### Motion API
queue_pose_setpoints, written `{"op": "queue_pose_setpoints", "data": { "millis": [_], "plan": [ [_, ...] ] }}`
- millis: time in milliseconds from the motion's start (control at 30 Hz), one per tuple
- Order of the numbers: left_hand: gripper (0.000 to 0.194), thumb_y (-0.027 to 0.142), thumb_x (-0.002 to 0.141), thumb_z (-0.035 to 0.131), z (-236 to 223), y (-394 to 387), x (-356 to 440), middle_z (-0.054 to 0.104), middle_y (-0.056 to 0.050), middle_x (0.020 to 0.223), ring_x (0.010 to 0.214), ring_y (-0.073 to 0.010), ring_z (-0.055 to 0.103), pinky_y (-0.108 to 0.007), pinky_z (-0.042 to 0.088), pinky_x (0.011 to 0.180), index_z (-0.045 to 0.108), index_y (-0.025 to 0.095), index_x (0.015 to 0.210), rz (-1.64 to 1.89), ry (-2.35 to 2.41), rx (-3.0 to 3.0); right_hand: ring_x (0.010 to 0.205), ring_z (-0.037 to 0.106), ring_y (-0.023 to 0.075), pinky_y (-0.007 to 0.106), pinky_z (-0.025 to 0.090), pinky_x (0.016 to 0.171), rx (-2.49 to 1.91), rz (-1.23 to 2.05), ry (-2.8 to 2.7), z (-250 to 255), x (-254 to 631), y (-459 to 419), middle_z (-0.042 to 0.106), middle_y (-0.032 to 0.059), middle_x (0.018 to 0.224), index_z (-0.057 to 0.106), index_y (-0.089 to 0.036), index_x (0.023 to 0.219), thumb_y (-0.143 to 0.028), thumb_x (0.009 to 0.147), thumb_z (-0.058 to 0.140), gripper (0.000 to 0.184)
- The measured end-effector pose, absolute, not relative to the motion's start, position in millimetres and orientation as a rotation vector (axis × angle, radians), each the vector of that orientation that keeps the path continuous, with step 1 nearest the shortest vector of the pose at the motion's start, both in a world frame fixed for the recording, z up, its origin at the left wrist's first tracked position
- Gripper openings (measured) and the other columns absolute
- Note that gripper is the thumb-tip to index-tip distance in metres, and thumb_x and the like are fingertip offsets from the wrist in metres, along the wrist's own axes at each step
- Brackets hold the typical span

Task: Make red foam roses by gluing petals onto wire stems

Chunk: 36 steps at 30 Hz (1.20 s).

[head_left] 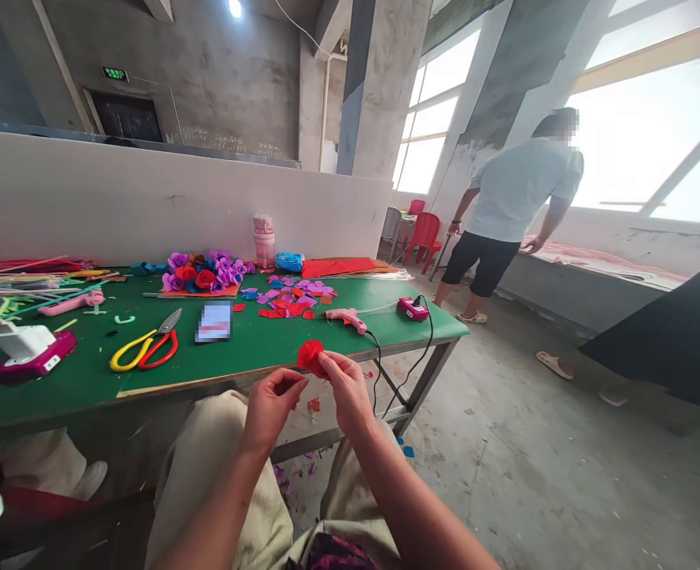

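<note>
Above my lap, just past the table's front edge, my right hand point(348, 389) pinches a small red artificial flower point(310, 357) between thumb and fingers. My left hand point(275, 405) is beside it on the left, thumb and fingertips pressed together. Whatever that pinch holds, if anything, is too small to make out. Beyond the flower, a pink glue gun point(346, 320) lies on the green table point(255, 356) with its black cord hanging over the edge. Loose purple, red and blue petals point(294, 298) are heaped behind it.
Scissors point(148, 347) with yellow and red handles lie left of a phone point(213, 321). Finished roses point(204, 273) are piled behind, near a pink bottle point(263, 240). Power sockets point(413, 308) sit at the right end. A person point(519, 190) stands at the right, another partly visible.
</note>
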<state>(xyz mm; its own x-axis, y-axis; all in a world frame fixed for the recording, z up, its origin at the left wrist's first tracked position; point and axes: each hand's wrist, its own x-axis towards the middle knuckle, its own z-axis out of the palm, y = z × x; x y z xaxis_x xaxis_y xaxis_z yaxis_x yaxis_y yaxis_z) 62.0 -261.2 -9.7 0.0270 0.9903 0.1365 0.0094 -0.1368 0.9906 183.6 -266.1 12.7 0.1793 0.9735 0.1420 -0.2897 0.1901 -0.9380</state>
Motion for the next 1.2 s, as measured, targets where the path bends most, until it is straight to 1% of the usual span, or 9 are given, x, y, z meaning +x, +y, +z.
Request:
{"op": "queue_pose_setpoints", "data": {
  "millis": [233,433,567,733,900,1000,1100,1200],
  "plan": [
    [0.023,0.038,0.066,0.070,-10.1,-260.5,61.6,0.055,0.003,0.054,0.050,-0.0095,0.046,-0.021,0.037,0.048,0.064,0.016,0.069,1.277,1.128,1.331,0.061,0.041,0.0111,0.023,0.032,0.060,-0.920,1.103,-0.981,13.4,183.0,-266.6,0.054,-0.0021,0.059,0.069,-0.016,0.072,-0.037,0.076,0.059,0.024],
    [0.022,0.037,0.066,0.070,-10.0,-260.1,61.6,0.055,0.002,0.053,0.050,-0.0095,0.046,-0.021,0.038,0.048,0.065,0.015,0.070,1.280,1.108,1.308,0.060,0.039,0.0106,0.023,0.032,0.060,-0.900,1.101,-1.007,13.3,183.7,-266.3,0.050,-0.0028,0.058,0.066,-0.016,0.067,-0.036,0.077,0.058,0.024],
    [0.021,0.035,0.066,0.070,-11.5,-259.1,61.7,0.055,0.002,0.053,0.049,-0.0096,0.046,-0.021,0.038,0.048,0.065,0.015,0.069,1.288,1.088,1.285,0.063,0.043,0.0113,0.023,0.035,0.063,-0.896,1.134,-0.992,11.8,183.6,-264.2,0.054,-0.0019,0.062,0.067,-0.017,0.071,-0.037,0.077,0.058,0.023],
    [0.021,0.035,0.064,0.071,-14.7,-257.0,62.6,0.056,0.003,0.054,0.049,-0.0094,0.046,-0.021,0.038,0.047,0.065,0.015,0.069,1.303,1.082,1.244,0.066,0.050,0.0128,0.025,0.039,0.068,-0.907,1.178,-0.974,11.2,182.4,-264.3,0.060,-0.0002,0.068,0.067,-0.018,0.076,-0.042,0.078,0.057,0.026],
    [0.021,0.035,0.065,0.071,-13.2,-256.3,63.3,0.055,0.003,0.053,0.048,-0.0084,0.045,-0.020,0.036,0.047,0.065,0.015,0.069,1.320,1.079,1.227,0.073,0.054,0.0133,0.026,0.040,0.073,-0.873,1.231,-1.002,10.5,180.4,-267.1,0.065,0.0013,0.079,0.069,-0.018,0.088,-0.035,0.075,0.063,0.022],
    [0.023,0.037,0.064,0.072,-12.3,-256.2,63.3,0.055,0.003,0.053,0.048,-0.0080,0.044,-0.020,0.035,0.047,0.065,0.015,0.068,1.325,1.081,1.222,0.070,0.055,0.0123,0.025,0.041,0.070,-0.805,1.280,-1.000,10.5,178.1,-268.4,0.066,0.0007,0.080,0.068,-0.019,0.088,-0.029,0.071,0.066,0.020],
    [0.025,0.039,0.064,0.072,-13.8,-255.2,63.1,0.055,0.003,0.053,0.047,-0.0078,0.044,-0.020,0.035,0.047,0.064,0.015,0.068,1.328,1.074,1.222,0.066,0.055,0.0124,0.025,0.041,0.065,-0.756,1.316,-0.983,9.8,176.0,-267.8,0.067,0.0003,0.078,0.067,-0.019,0.088,-0.026,0.066,0.070,0.023],
    [0.026,0.040,0.064,0.072,-15.8,-253.9,63.1,0.055,0.003,0.053,0.047,-0.0080,0.043,-0.021,0.035,0.046,0.065,0.015,0.069,1.328,1.077,1.230,0.071,0.059,0.0149,0.026,0.043,0.066,-0.734,1.314,-0.972,6.9,174.9,-265.5,0.069,0.0016,0.082,0.066,-0.019,0.087,-0.024,0.063,0.072,0.025]
  ]
}}
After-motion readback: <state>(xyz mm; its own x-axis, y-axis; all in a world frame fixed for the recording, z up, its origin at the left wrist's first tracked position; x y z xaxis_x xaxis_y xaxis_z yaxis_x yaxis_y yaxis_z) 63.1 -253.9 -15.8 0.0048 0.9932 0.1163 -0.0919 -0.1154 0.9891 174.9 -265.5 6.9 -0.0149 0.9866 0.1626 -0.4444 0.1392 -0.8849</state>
